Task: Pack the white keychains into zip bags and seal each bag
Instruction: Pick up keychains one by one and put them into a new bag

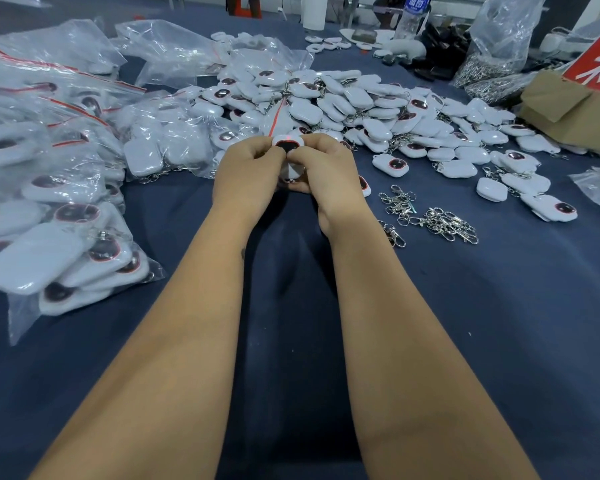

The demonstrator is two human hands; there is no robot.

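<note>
Pinching one white keychain [287, 146] between left hand [246, 174] and right hand [328, 171]; better steady the grip, then slide it squarely into a zip bag [276, 119].

Setting: small packing workshop or assembly bench, not a home. Evidence: worktable covered in dark blue cloth [499, 323]; a large heap of loose white keychains [343, 98] at its middle. Left of the heap, stacked filled zip bags [49, 209]. Near side of the heap, loose metal clasps [440, 223]. Right of the heap, a cardboard box [568, 109]; behind it, a bag of metal rings [492, 60].
</note>
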